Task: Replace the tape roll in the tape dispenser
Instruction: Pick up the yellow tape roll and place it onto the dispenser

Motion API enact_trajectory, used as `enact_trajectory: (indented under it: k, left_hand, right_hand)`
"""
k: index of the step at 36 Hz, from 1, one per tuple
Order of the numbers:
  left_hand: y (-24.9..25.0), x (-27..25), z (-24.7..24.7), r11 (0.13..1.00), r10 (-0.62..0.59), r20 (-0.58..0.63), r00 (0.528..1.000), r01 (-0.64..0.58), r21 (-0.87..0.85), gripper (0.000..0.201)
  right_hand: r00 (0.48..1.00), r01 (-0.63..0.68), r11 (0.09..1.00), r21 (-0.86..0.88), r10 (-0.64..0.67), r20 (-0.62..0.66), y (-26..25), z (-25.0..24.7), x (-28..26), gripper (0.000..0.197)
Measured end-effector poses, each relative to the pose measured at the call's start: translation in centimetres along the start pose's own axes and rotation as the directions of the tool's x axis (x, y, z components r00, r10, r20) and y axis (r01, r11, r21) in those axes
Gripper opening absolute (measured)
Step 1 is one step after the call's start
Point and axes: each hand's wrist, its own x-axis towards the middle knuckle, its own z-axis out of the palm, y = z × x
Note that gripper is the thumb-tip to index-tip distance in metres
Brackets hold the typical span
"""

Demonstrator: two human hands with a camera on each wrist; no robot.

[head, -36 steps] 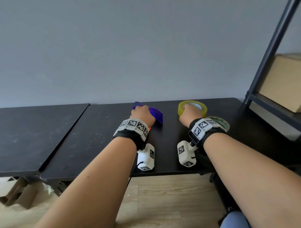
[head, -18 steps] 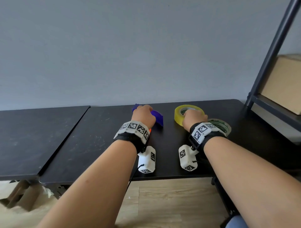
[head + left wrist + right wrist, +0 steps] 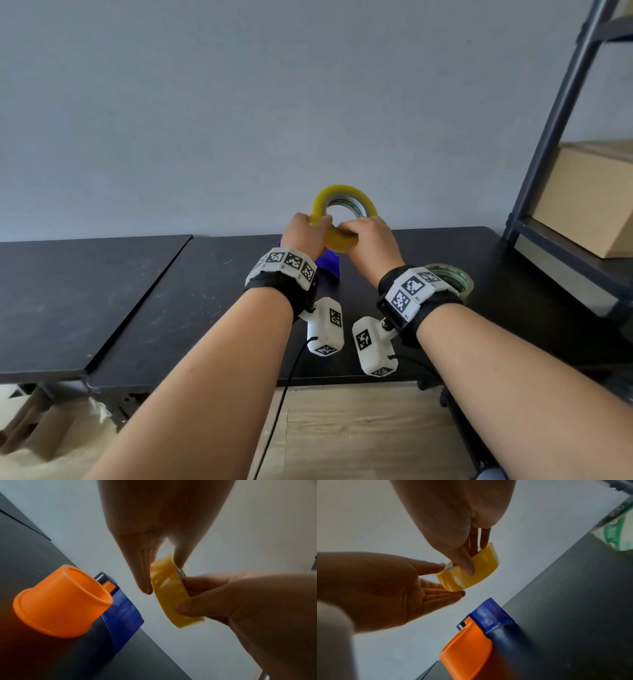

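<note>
The yellow tape roll point(image 3: 343, 214) was held up in the air, clear of the tabletop point(image 3: 191, 291), with both hands at its lower arc. The right hand point(image 3: 368, 241) had it firmly, thumb pressed on the outer band and fingers tucked into the core. The left hand point(image 3: 306, 236) was at the roll's left edge, thumb on one side and nearly straight fingers point(image 3: 144, 574) on the other; whether it truly clamped could not be told. The roll was stood almost on edge, its open core faced towards the wearer. The tape dispenser point(image 3: 481, 631) was seen below and slightly left of the roll, nearer the left hand, its orange hub point(image 3: 63, 601) bare. The core would probably have to be turned to line up with that hub. A second, green-printed roll point(image 3: 452, 279) lay by the right wrist.
</note>
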Motion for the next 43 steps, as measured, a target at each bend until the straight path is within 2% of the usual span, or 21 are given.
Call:
enact_trajectory:
  k: [3, 6, 8, 10, 13, 16, 19, 23, 27, 32, 36, 38, 43]
  left_hand:
    - [0.4, -0.1, -0.6, 0.999, -0.013, -0.042, 0.999, 0.015, 0.032, 0.039]
    - [0.4, 0.1, -1.4, 0.991, -0.009, -0.025, 1.000, 0.012, 0.136, 0.033]
    - [0.2, 0.2, -1.9, 0.987, -0.005, -0.006, 1.000, 0.006, 0.158, 0.035]
    - [0.2, -0.1, -2.6, 0.985, -0.005, 0.003, 1.000, 0.004, 0.170, 0.037]
    - [-0.2, 0.3, -3.2, 0.956, 0.016, -0.004, 1.000, -0.014, 0.291, 0.034]
    - [-0.4, 0.4, -3.6, 0.943, 0.055, 0.020, 0.998, -0.058, 0.329, 0.033]
    - [-0.3, 0.4, -4.0, 0.973, 0.058, 0.058, 0.997, -0.069, 0.220, 0.034]
    - [-0.6, 0.5, -4.1, 0.989, 0.059, 0.057, 0.997, -0.066, 0.130, 0.037]
    - [-0.8, 0.9, -4.2, 0.983, 0.055, 0.031, 0.998, -0.059, 0.175, 0.042]
    - [-1.9, 0.6, -5.2, 0.995, -0.034, 0.006, 0.999, 0.033, 0.094, 0.042]
    - [-2.6, 0.1, -5.8, 0.983, -0.184, 0.075, 0.980, 0.183, 0.029, 0.057]
    - [-2.9, 0.0, -6.1, 0.977, -0.213, 0.063, 0.975, 0.213, 0.014, 0.056]
    - [-4.0, 0.6, -7.3, 0.976, -0.217, 0.021, 0.976, 0.216, 0.029, 0.051]
  right_hand:
    - [0.997, -0.030, 0.999, 0.028, 0.028, 0.069, -1.0, 0.0, -0.1, 0.015]
    - [0.976, -0.136, 0.980, 0.144, 0.107, 0.191, -2.0, -1.0, -0.2, 0.030]
    - [0.970, -0.194, 0.956, 0.222, 0.153, 0.189, -2.3, -1.6, -0.2, 0.036]
    - [0.970, -0.238, 0.928, 0.285, 0.210, 0.125, -2.2, -1.8, 0.1, 0.035]
    - [0.955, -0.296, 0.930, 0.220, 0.282, 0.091, -1.7, -1.9, 0.7, 0.042]
    - [0.932, -0.345, 0.923, 0.173, 0.315, 0.177, -1.5, -1.9, 0.9, 0.052]
    - [0.932, -0.321, 0.931, 0.173, 0.278, 0.234, -1.7, -1.7, 0.7, 0.034]
    - [0.928, -0.360, 0.921, 0.147, 0.337, 0.162, -1.7, -1.2, 0.5, 0.020]
    - [0.910, -0.404, 0.909, 0.102, 0.389, 0.142, -2.1, -0.5, 0.5, 0.015]
    - [0.863, -0.495, 0.860, 0.126, 0.469, 0.187, -2.6, 0.3, 0.7, 0.018]
    - [0.804, -0.590, 0.778, 0.217, 0.540, 0.250, -3.2, 1.0, 1.0, 0.041]
    - [0.809, -0.581, 0.785, 0.217, 0.526, 0.263, -3.6, 1.6, 1.1, 0.045]
    - [0.822, -0.541, 0.823, 0.172, 0.475, 0.313, -4.6, 2.6, 0.9, 0.035]
